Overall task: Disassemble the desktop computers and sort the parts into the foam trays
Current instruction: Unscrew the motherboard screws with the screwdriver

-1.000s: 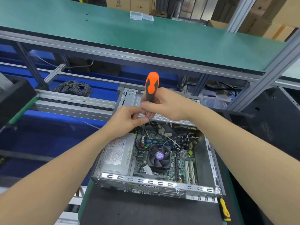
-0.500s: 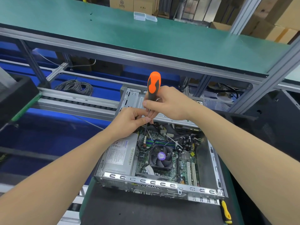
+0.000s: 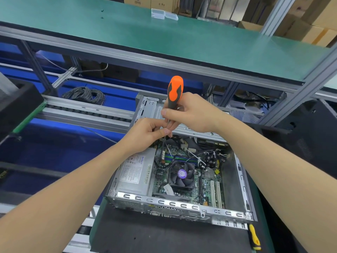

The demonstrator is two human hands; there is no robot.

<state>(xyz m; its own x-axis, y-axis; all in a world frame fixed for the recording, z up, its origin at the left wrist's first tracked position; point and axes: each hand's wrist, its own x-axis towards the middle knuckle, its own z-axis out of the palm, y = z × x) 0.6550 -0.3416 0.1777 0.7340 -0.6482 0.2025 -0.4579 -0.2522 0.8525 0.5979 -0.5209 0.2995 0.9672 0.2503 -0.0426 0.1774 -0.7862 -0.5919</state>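
An open desktop computer case [image 3: 182,205] lies on a dark mat in front of me, showing its power supply [image 3: 135,172], CPU fan [image 3: 182,174] and motherboard [image 3: 209,183]. My right hand [image 3: 193,114] grips the orange-and-black screwdriver [image 3: 175,90] by the lower handle, held upright over the case's far edge. My left hand [image 3: 147,134] pinches the thin shaft just below it, near the tip end, above the cables.
A yellow-handled tool [image 3: 254,238] lies at the case's near right corner. A green shelf [image 3: 164,37] spans overhead, with a roller conveyor [image 3: 82,112] and a coil of cable [image 3: 85,94] on the left. Black foam [image 3: 313,139] sits to the right.
Both hands and the screwdriver stay together at the case's far edge; the view has shifted slightly, with little visible change in the grip.
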